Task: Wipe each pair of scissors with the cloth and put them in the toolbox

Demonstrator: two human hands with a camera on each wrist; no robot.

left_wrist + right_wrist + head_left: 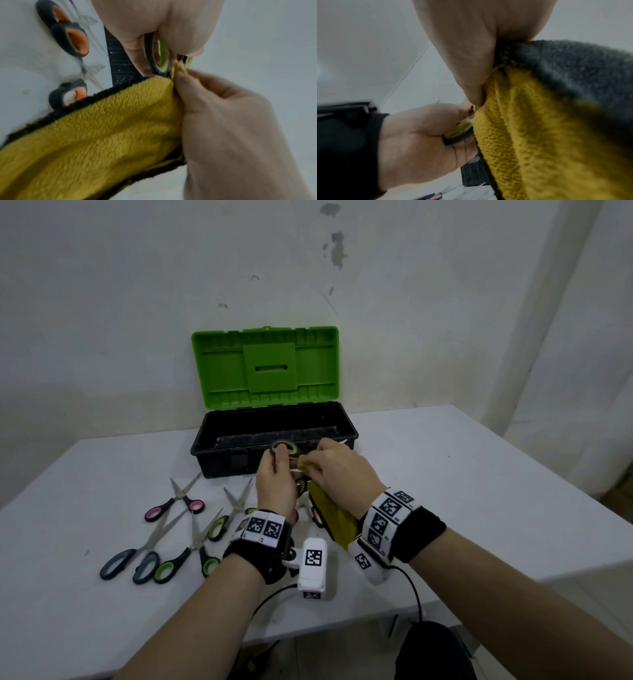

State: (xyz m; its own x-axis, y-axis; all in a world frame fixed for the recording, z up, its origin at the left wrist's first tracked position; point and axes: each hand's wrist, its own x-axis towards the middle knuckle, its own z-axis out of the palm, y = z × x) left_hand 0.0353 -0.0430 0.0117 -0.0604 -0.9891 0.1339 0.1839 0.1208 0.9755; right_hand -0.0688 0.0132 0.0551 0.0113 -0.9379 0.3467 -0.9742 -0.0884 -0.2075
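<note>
My left hand [279, 474] grips a pair of black scissors with yellow-green handle loops [284, 447] just in front of the toolbox [219, 460]. My right hand [337, 465] pinches the yellow and grey cloth [337, 518] around the scissors' blades, which are hidden inside the cloth. In the left wrist view the handle loops [158, 58] sit between my left fingers and the yellow cloth [102, 128] hangs from my right hand [214, 108]. In the right wrist view my left hand [423, 135] closes round a handle loop [458, 134] beside the cloth [539, 128]. The toolbox stands open, its green lid [265, 368] upright.
Several scissors lie on the white table [479, 491] left of my hands: a pink-handled pair [178, 503], a blue-grey pair [137, 556] and green-handled pairs [191, 553]. Orange-handled scissors [68, 36] lie under my hands. A wall stands close behind the toolbox.
</note>
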